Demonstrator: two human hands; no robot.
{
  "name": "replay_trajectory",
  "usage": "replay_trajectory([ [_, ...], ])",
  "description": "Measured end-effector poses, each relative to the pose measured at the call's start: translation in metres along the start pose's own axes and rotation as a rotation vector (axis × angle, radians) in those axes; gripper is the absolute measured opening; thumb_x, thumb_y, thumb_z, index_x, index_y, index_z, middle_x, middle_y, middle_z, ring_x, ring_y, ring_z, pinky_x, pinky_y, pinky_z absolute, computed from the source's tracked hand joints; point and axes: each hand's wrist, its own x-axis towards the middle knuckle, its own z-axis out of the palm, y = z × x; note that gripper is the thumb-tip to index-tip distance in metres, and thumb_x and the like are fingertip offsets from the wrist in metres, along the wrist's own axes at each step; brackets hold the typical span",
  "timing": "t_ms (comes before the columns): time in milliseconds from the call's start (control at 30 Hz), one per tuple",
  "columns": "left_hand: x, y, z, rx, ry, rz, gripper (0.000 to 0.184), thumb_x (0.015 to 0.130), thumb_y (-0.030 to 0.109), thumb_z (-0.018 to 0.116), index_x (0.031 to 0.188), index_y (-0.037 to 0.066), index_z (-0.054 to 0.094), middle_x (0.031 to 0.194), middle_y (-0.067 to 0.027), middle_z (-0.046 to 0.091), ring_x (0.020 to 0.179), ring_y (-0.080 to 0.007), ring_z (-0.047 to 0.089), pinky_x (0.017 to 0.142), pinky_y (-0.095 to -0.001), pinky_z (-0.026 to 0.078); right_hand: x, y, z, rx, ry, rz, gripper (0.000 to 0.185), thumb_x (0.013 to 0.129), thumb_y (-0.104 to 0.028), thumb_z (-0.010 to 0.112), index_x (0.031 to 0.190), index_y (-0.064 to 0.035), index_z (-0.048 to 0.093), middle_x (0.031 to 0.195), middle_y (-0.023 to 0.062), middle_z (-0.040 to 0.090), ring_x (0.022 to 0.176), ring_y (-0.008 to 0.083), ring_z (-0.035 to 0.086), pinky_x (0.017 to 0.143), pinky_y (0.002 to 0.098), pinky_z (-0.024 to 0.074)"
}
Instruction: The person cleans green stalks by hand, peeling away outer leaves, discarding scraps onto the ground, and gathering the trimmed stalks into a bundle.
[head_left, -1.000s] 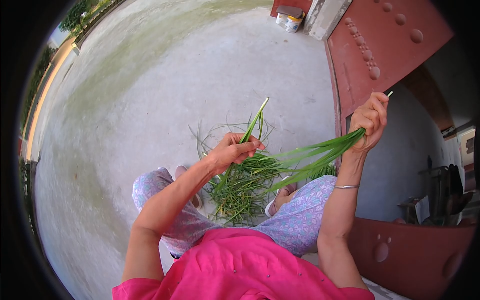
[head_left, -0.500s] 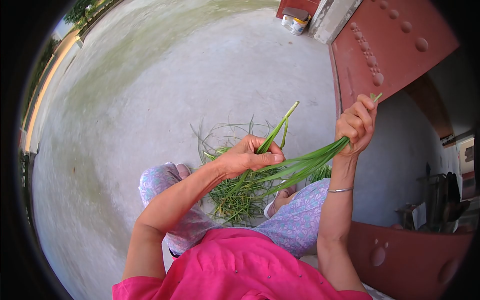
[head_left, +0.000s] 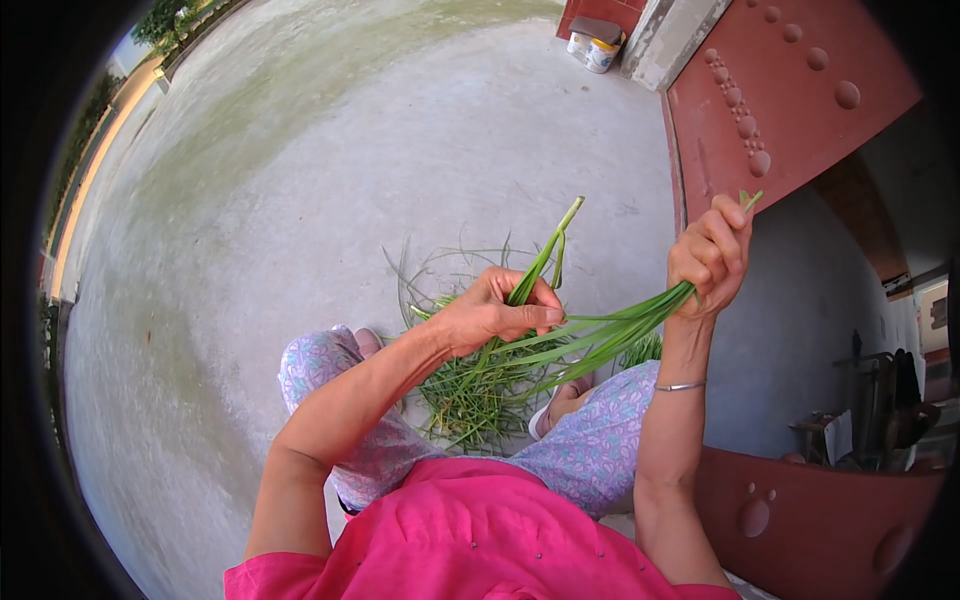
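My left hand (head_left: pixel 508 312) is closed, thumb and fingers pinching a few long flat green leaves of garlic chives. Their pale stem ends (head_left: pixel 570 215) stick up above the fingers. My right hand (head_left: pixel 714 256) makes a fist around a bunch of garlic chives (head_left: pixel 625 325), whose leaves trail out toward my left hand. Short stem ends poke out above the right fist. On the ground between my feet lies a loose pile of garlic chives (head_left: pixel 475 395), with thin strands spread at its far side; my left hand and forearm cover part of it.
Grey concrete ground (head_left: pixel 400 150) stretches ahead. A red door (head_left: pixel 790 100) with round bosses stands at the right, and another red panel (head_left: pixel 800 510) is at the lower right. White buckets (head_left: pixel 592 50) sit at the far wall. More green leaves (head_left: pixel 642 348) lie beside my right knee.
My left hand has shifted very slightly to the left, and the stem ends above it have tilted a little the same way. My right hand keeps its hold on the bunch.
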Motion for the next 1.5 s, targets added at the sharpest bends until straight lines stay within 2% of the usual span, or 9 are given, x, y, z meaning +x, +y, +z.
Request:
replay_trajectory([
  [133, 0.005, -0.001, -0.002, 0.045, 0.010, 0.042, 0.005, 0.083, 0.006, 0.063, 0.083, 0.001, 0.064, 0.069, -0.0013, 0.059, 0.050, -0.0034, 0.040, 0.046, -0.0204, 0.028, -0.001, -0.004, 0.002, -0.025, -0.012, -0.003, 0.038, 0.102, -0.035, 0.032, 0.090, 0.0000, 0.041, 0.058, 0.0049, 0.039, 0.033, 0.0032, 0.020, 0.027, 0.0188, 0.0165],
  [333, 0.010, 0.002, 0.002, -0.031, 0.215, 0.121, 0.006, 0.082, 0.009, 0.057, 0.079, 0.003, 0.058, 0.063, 0.0023, 0.050, 0.050, -0.0028, 0.037, 0.045, -0.0202, 0.026, 0.002, -0.003, 0.002, -0.057, -0.032, -0.022, 0.037, 0.103, -0.034, 0.030, 0.091, -0.0008, 0.041, 0.055, 0.0028, 0.037, 0.034, 0.0034, 0.020, 0.028, 0.0188, 0.0159],
  [567, 0.014, -0.004, -0.024, -0.223, 0.424, 0.123, 0.009, 0.085, 0.012, 0.059, 0.080, 0.004, 0.058, 0.061, 0.0020, 0.048, 0.043, -0.0037, 0.029, 0.041, -0.0220, 0.019, 0.005, -0.017, 0.004, 0.042, -0.095, -0.085, 0.030, 0.103, -0.029, 0.032, 0.088, -0.0045, 0.043, 0.056, 0.0025, 0.039, 0.035, 0.0034, 0.021, 0.031, 0.0189, 0.0150],
  [700, 0.011, 0.001, -0.024, -0.072, 0.311, 0.045, 0.014, 0.086, 0.015, 0.062, 0.078, 0.004, 0.059, 0.060, 0.0024, 0.048, 0.043, -0.0035, 0.030, 0.040, -0.0223, 0.019, -0.001, -0.037, 0.013, 0.045, -0.129, -0.150, 0.024, 0.101, -0.024, 0.036, 0.087, -0.0071, 0.043, 0.057, 0.0024, 0.041, 0.036, 0.0035, 0.022, 0.033, 0.0192, 0.0151],
  [833, 0.009, -0.002, -0.019, 0.171, 0.134, -0.185, 0.018, 0.087, 0.021, 0.065, 0.079, 0.005, 0.062, 0.065, -0.0011, 0.056, 0.045, -0.0036, 0.036, 0.041, -0.0210, 0.023, -0.002, -0.052, 0.013, 0.053, -0.106, -0.182, 0.020, 0.100, -0.021, 0.039, 0.085, -0.0079, 0.043, 0.057, 0.0024, 0.041, 0.036, 0.0036, 0.022, 0.033, 0.0194, 0.0153],
  [933, 0.009, -0.005, -0.014, 0.164, 0.013, -0.049, 0.014, 0.087, 0.019, 0.064, 0.085, 0.005, 0.065, 0.068, -0.0016, 0.059, 0.047, -0.0033, 0.038, 0.043, -0.0198, 0.025, -0.001, -0.053, 0.014, 0.058, -0.105, -0.189, 0.019, 0.100, -0.020, 0.039, 0.086, -0.0080, 0.043, 0.057, 0.0024, 0.041, 0.036, 0.0035, 0.022, 0.033, 0.0193, 0.0150],
  [1067, 0.009, 0.000, -0.012, 0.101, 0.011, 0.001, 0.019, 0.088, 0.018, 0.062, 0.098, 0.002, 0.065, 0.071, -0.0011, 0.059, 0.048, -0.0030, 0.037, 0.044, -0.0195, 0.026, -0.001, -0.053, 0.013, 0.073, -0.108, -0.197, 0.019, 0.100, -0.020, 0.039, 0.086, -0.0078, 0.043, 0.058, 0.0026, 0.041, 0.036, 0.0035, 0.022, 0.033, 0.0191, 0.0148],
  [1367, 0.004, -0.006, -0.017, -0.020, -0.007, -0.015, 0.019, 0.090, 0.019, 0.061, 0.090, 0.000, 0.063, 0.073, -0.0060, 0.058, 0.053, -0.0042, 0.040, 0.047, -0.0194, 0.030, -0.004, -0.049, 0.006, 0.066, -0.063, -0.212, 0.023, 0.101, -0.023, 0.038, 0.088, -0.0053, 0.044, 0.060, 0.0033, 0.042, 0.037, 0.0033, 0.023, 0.033, 0.0191, 0.0152],
  [1500, -0.002, 0.003, -0.013, 0.003, -0.003, -0.064, 0.018, 0.088, 0.018, 0.063, 0.086, 0.000, 0.063, 0.075, -0.0075, 0.059, 0.059, -0.0069, 0.046, 0.054, -0.0206, 0.036, -0.004, -0.048, 0.006, 0.057, -0.055, -0.213, 0.024, 0.101, -0.024, 0.038, 0.088, -0.0040, 0.045, 0.060, 0.0035, 0.042, 0.037, 0.0033, 0.022, 0.033, 0.0190, 0.0151],
])
